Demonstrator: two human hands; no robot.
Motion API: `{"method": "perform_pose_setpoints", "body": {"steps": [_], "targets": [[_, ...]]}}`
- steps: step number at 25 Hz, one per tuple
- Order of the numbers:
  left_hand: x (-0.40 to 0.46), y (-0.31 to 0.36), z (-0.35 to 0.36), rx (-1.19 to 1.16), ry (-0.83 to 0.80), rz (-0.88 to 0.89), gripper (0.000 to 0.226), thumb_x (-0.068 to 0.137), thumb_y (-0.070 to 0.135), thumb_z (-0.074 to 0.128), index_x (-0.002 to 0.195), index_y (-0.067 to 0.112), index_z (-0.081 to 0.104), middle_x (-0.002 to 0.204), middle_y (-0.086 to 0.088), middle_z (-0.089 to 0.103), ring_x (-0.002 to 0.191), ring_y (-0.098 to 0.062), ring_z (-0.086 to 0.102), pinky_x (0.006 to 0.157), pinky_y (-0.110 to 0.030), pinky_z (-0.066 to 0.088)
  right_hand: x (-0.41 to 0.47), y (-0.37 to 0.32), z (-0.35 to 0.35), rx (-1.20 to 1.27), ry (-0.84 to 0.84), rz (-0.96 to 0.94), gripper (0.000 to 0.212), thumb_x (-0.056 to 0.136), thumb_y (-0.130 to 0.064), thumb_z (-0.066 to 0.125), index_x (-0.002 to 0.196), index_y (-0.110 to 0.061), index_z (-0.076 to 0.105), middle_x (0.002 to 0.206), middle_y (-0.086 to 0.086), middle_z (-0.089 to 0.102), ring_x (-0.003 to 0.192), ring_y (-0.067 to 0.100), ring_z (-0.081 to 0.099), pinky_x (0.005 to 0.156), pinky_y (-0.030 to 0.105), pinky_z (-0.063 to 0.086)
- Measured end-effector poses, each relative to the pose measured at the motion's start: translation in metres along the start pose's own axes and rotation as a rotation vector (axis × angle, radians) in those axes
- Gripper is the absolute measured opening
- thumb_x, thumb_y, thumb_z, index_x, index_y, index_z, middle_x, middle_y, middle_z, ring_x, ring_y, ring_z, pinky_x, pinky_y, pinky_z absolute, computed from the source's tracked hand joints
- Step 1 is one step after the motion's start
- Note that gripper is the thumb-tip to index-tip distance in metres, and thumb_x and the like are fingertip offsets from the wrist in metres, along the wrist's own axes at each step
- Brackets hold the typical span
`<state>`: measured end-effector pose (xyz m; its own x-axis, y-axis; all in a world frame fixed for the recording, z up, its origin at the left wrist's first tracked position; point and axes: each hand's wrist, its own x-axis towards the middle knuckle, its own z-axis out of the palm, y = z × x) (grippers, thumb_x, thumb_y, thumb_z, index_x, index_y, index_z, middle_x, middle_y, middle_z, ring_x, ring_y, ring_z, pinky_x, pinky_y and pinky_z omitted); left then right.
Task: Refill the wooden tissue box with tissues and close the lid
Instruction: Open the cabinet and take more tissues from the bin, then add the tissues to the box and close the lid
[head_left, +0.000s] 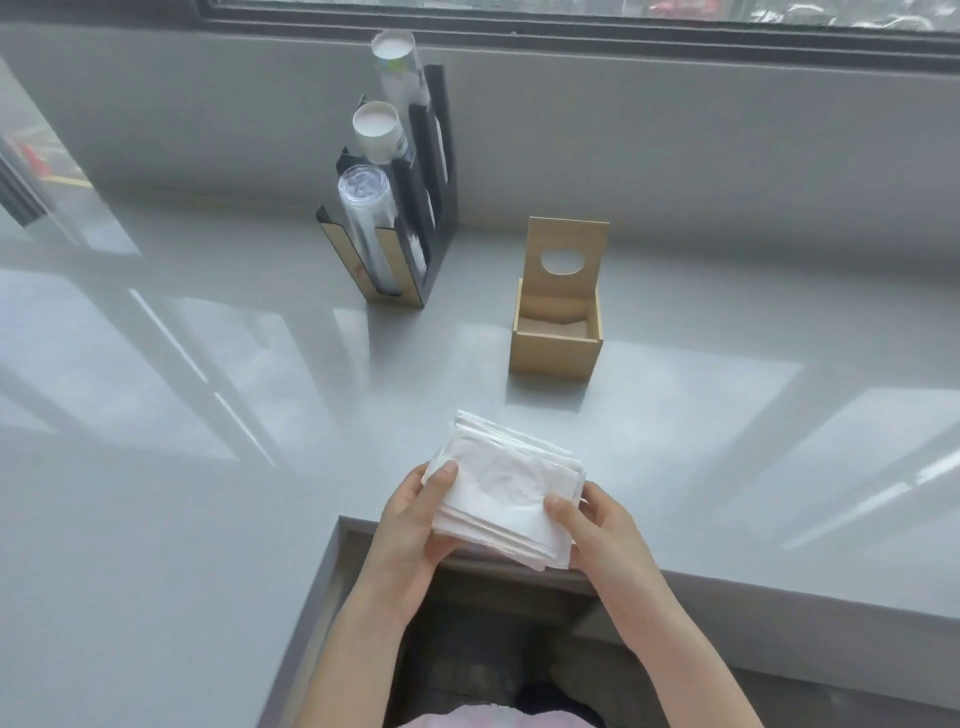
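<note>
A thick stack of white tissues (506, 486) is held over the near edge of the grey counter. My left hand (415, 525) grips its left side, thumb on top. My right hand (597, 535) grips its right side, thumb on top as well. Further back and slightly right stands the wooden tissue box (555, 349). Its lid (567, 244), with an oval hole, is flipped up and stands upright behind the opening. Inside the box I see only a brownish bottom.
A black cup dispenser (415, 208) with stacks of paper and plastic cups leans at the back left of the counter (182, 415). A wall and window frame run behind. The counter has a notch cut at its near edge below my hands.
</note>
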<state>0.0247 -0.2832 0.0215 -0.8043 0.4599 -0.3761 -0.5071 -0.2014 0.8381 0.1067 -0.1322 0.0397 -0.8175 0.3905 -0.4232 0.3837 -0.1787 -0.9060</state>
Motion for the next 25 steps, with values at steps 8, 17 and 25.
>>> {"method": "perform_pose_setpoints", "body": {"steps": [8,17,25], "targets": [[0.082,0.022,0.06,0.202,0.084,0.002,0.023,0.091,0.02,0.053,0.112,0.013,0.06,0.103,-0.005,0.067,0.085,-0.015,0.065,0.065,-0.022,0.055,0.079,-0.045,-0.06,0.03,-0.011,-0.018,0.021,0.091,-0.021,0.053,0.111,-0.017,0.059,0.098,-0.004,0.071,0.09,0.012,0.066,0.069,0.018,0.048],[0.138,0.027,0.101,0.283,0.154,0.06,0.014,0.091,0.016,0.053,0.103,0.015,0.06,0.096,0.0,0.067,0.082,-0.015,0.063,0.069,-0.026,0.05,0.136,-0.062,-0.095,-0.004,0.014,-0.016,0.022,0.091,-0.02,0.053,0.112,-0.016,0.059,0.105,0.0,0.07,0.096,0.013,0.065,0.072,0.02,0.048],[0.179,0.059,0.099,0.415,0.203,0.122,0.011,0.089,0.014,0.055,0.099,0.018,0.058,0.1,-0.002,0.064,0.088,-0.018,0.059,0.074,-0.026,0.047,0.174,-0.094,-0.082,-0.186,0.119,-0.075,0.017,0.089,-0.021,0.056,0.106,-0.021,0.057,0.087,-0.008,0.062,0.083,0.009,0.06,0.064,0.016,0.045]]}}
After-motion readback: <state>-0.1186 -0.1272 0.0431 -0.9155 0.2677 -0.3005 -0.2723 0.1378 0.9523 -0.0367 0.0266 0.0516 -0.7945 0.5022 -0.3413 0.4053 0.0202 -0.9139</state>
